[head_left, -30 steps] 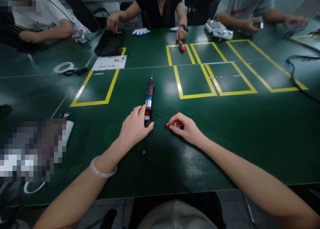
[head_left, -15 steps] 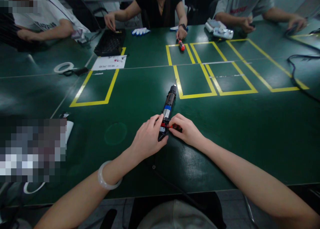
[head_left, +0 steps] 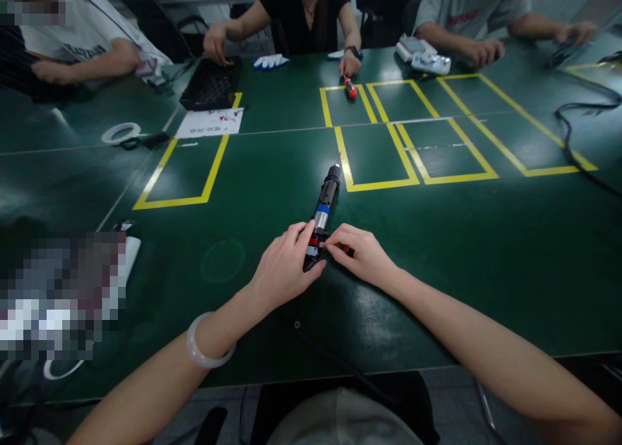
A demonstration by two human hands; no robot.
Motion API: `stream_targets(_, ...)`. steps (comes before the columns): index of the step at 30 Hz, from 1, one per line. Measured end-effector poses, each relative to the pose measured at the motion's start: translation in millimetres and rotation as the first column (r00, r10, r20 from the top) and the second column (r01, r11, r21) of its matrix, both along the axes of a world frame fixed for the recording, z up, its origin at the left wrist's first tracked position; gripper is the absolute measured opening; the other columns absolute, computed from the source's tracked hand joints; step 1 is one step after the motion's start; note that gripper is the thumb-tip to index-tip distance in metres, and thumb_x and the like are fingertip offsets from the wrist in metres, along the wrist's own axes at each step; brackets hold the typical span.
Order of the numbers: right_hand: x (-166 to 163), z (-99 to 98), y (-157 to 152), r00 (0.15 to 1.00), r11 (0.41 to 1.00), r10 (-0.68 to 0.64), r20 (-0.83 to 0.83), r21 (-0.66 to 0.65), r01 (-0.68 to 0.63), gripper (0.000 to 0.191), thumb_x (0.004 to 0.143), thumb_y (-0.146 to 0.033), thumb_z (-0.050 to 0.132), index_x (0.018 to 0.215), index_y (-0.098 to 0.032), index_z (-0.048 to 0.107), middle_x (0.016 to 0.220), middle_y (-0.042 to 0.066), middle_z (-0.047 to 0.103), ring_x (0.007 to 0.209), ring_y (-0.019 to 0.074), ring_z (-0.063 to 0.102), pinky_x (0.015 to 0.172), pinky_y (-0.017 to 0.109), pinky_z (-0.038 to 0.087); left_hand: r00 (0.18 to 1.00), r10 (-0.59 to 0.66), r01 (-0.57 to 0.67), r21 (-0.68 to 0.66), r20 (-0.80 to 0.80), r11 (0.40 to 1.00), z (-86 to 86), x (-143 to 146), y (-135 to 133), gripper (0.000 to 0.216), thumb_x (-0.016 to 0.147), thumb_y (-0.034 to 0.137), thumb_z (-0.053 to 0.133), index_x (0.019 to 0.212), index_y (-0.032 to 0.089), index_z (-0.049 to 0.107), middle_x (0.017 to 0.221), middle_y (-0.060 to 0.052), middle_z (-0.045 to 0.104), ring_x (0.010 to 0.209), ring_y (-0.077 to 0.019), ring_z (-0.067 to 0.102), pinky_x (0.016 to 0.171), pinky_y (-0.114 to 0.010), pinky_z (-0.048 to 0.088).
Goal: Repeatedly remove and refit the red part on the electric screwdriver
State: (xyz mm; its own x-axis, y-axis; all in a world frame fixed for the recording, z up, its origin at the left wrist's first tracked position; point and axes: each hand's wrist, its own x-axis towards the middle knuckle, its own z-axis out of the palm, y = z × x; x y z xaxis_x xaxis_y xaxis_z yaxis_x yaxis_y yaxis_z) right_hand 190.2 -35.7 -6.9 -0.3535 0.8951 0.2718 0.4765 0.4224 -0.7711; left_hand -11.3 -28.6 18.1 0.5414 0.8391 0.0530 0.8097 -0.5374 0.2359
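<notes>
Clasping black tool [head_left: 321,219] in left grip [head_left: 286,258], right grip [head_left: 357,252] pinching red part [head_left: 315,242].

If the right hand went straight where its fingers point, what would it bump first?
Probably the dark tool, near its red part. The right hand is right up beside it; whether they touch is hard to tell.

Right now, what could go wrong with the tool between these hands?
The left hand holds the tool near its rear, so the front might swing. The right hand has its fingertips beside the red part, hiding the contact, so a slip could go unnoticed. The thin tip looks uncovered and might prick.
</notes>
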Motion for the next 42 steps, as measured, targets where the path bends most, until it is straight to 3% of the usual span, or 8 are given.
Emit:
stream_targets(10,0,-5.2,1,0.999,0.999,0.0,-0.036,-0.045,-0.001,0.015,0.088,-0.011,0.052,0.099,-0.02,0.057,0.086,0.002,0.061,0.073,0.0143,0.057,0.07,0.027,0.046,0.984,0.055,-0.047,0.049,-0.169,0.998,11.9,17,17,0.061,0.092,0.051,0.049,0.144,0.019,0.043,0.112,-0.012,0.056,0.097,-0.0272,0.061,0.076,-0.037,0.051)
stream_targets(21,6,-7.2,4,0.999,1.0,0.0,-0.043,-0.018,-0.001,0.019,0.09,-0.013,0.05,0.106,-0.02,0.058,0.087,0.002,0.059,0.077,0.0146,0.058,0.07,0.027,0.048,0.948,0.103,-0.074,0.106,-0.301,0.992,18.3,-2,25,0.066,0.09,0.055,0.053,0.145,0.021,0.042,0.119,-0.015,0.056,0.102,-0.0297,0.059,0.08,-0.038,0.05)
stream_targets(27,6,-5.8,3,1.0,0.999,0.015,-0.024,-0.035,-0.015,0.018,0.091,-0.013,0.049,0.105,-0.02,0.059,0.092,0.004,0.061,0.078,0.0143,0.059,0.07,0.027,0.048,0.896,0.271,-0.253,0.097,-0.353,0.963,21.0,-44,53,0.068,0.091,0.062,0.043,0.145,0.02,0.042,0.124,-0.017,0.053,0.105,-0.0345,0.059,0.081,-0.043,0.051)
stream_targets(35,6,-6.3,3,0.999,0.999,0.034,-0.005,-0.042,-0.034,0.018,0.092,-0.014,0.05,0.106,-0.02,0.059,0.095,0.004,0.061,0.078,0.0141,0.058,0.07,0.027,0.048,0.788,0.507,-0.53,0.034,-0.349,0.847,20.0,-132,101,0.077,0.092,0.069,0.031,0.149,0.017,0.037,0.136,-0.021,0.046,0.121,-0.0401,0.051,0.091,-0.056,0.048)
stream_targets(42,6,-4.9,3,0.999,0.999,0.036,-0.009,-0.036,-0.036,0.017,0.092,-0.015,0.049,0.106,-0.02,0.059,0.096,0.004,0.061,0.077,0.0137,0.058,0.07,0.027,0.048,0.66,0.667,-0.679,0.105,-0.347,0.727,16.4,-183,124,0.075,0.092,0.068,0.031,0.147,0.018,0.038,0.134,-0.015,0.046,0.117,-0.0352,0.05,0.092,-0.049,0.046)
